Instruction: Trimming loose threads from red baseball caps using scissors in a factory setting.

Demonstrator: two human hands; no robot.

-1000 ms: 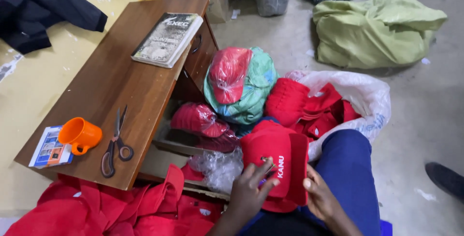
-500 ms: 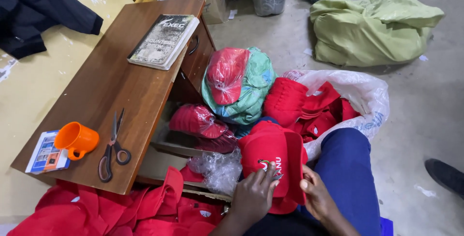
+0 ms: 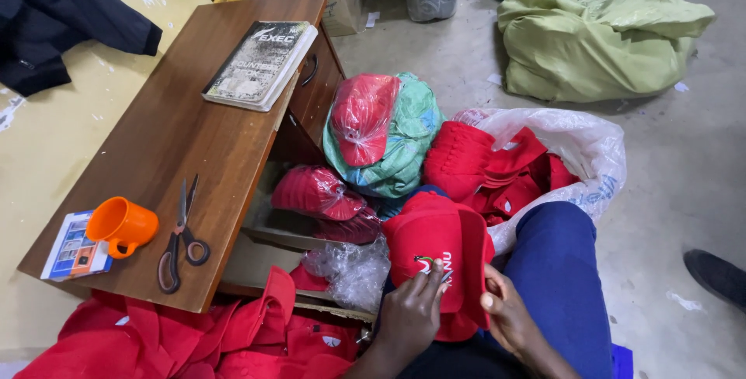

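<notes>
While scissors (image 3: 180,233) lie on the desk (image 3: 163,154) nearby, both hands, left (image 3: 412,313) and right (image 3: 509,318), grip a red cap (image 3: 435,251).

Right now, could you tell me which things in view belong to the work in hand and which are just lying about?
In hand:
- red cap, held on the lap
- left hand, fingers on the cap's front
- right hand, at the cap's edge
- white bag of red caps

Lying about:
- scissors
- orange mug
- worn notebook
- green cloth bundle
</notes>
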